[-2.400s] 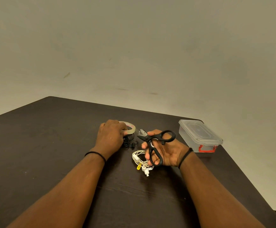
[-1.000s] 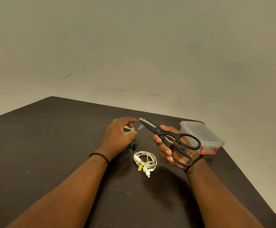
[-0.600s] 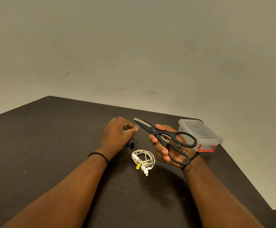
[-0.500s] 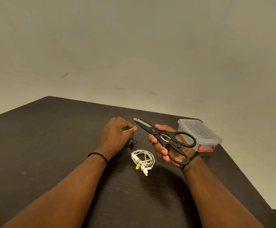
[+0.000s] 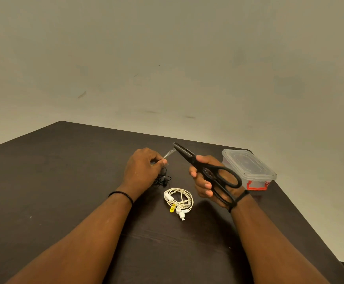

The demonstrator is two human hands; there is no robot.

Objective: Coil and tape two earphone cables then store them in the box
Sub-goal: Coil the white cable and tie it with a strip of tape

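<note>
1. The right hand (image 5: 212, 180) is clenched round the scissors (image 5: 206, 171), fingers through the black loops, blades closed or nearly so and pointing to the upper left, tips at the far end of a thin strip of tape (image 5: 168, 155).
2. The left hand (image 5: 141, 171), just left of centre, pinches the near end of that strip between thumb and fingertip. The roll itself is hidden under the hand.
3. Below the left hand's fingers a black earphone (image 5: 163, 179) lies bunched on the tabletop (image 5: 64, 181); whether it is properly coiled is too small and too covered to tell.
4. Just below centre, between the two wrists, lies the white earphone (image 5: 179, 200), wound into a neat loop. A yellow tag shows on it; no tape can be made out.
5. The box (image 5: 248, 170), clear with a red latch, stands at the right, its lid closed, apart from both cables.
6. Judged progress: early to middle. The white cable is coiled, and a strip is about to be cut. Left: taping both coils, opening the box and putting them in.
</note>
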